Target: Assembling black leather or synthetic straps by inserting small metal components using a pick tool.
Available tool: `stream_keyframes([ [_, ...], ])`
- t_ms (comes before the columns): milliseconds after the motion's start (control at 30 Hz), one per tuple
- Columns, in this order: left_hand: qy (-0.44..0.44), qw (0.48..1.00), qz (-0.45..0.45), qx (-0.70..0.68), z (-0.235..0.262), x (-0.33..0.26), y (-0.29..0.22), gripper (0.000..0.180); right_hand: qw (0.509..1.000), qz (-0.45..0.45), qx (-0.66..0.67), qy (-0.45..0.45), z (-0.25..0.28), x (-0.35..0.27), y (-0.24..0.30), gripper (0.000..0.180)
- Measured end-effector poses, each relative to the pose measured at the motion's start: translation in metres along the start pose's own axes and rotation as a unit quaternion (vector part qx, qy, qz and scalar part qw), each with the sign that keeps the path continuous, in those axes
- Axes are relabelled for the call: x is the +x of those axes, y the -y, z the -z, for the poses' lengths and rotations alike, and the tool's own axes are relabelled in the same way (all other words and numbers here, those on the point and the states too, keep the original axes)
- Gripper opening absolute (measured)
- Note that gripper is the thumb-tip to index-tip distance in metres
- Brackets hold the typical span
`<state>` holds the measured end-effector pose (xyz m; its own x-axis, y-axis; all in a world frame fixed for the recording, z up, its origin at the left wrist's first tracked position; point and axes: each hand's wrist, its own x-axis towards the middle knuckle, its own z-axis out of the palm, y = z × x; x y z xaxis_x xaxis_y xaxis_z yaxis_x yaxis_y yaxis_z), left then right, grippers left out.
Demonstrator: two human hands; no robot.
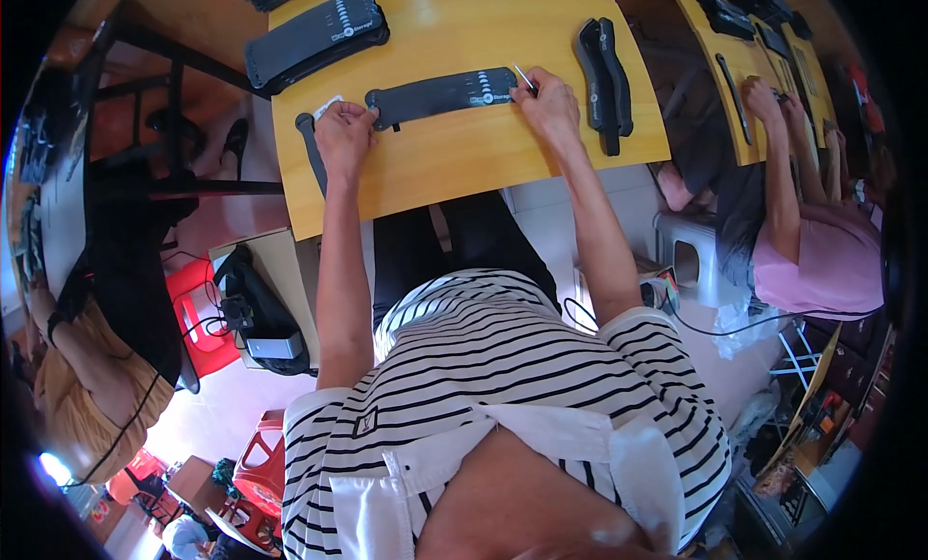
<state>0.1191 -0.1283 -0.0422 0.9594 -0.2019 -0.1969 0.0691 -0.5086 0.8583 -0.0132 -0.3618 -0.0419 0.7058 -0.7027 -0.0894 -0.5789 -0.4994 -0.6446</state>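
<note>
Head view. A long black strap (443, 96) lies flat on the yellow table (464, 163), running left to right, near the front edge. The left hand (344, 134) rests on the table at the strap's left end, fingers curled down onto it; whether it grips the strap or only presses it cannot be told. A small white tag (327, 105) shows just above this hand. A narrow dark strip (311, 152) lies just to the left of the hand, running toward the table's left edge.

The right hand (549, 101) sits at the strap's right end, closed around a thin light-coloured tool (525, 78) whose tip points at the strap end.

Behind the strap lies a stack of similar black pieces (314, 38). To the right, another black pair (604, 72) lies lengthwise, well apart from the right hand.

At the far right, another person's hand (764, 101) works at a second yellow table (744, 76) bearing black parts.
</note>
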Motion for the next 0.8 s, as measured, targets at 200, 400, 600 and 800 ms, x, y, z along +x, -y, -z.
stream_keyframes([
  [200,-0.147,0.971,-0.17,0.083,-0.002,-0.016,-0.003,0.022,0.999,0.036,-0.005,-0.039,0.014,0.006,-0.001,0.016],
  [400,-0.048,0.877,-0.359,0.316,-0.064,-0.026,-0.015,0.062,0.953,0.181,-0.133,-0.203,-0.026,0.029,0.027,0.018],
  [600,0.012,0.846,-0.389,0.364,-0.078,-0.021,-0.004,0.073,0.928,0.214,-0.246,-0.182,-0.05,0.031,0.028,0.024],
  [800,0.003,0.862,-0.347,0.37,-0.055,-0.016,0.008,0.076,0.927,0.225,-0.246,-0.17,-0.048,0.032,0.029,0.023],
])
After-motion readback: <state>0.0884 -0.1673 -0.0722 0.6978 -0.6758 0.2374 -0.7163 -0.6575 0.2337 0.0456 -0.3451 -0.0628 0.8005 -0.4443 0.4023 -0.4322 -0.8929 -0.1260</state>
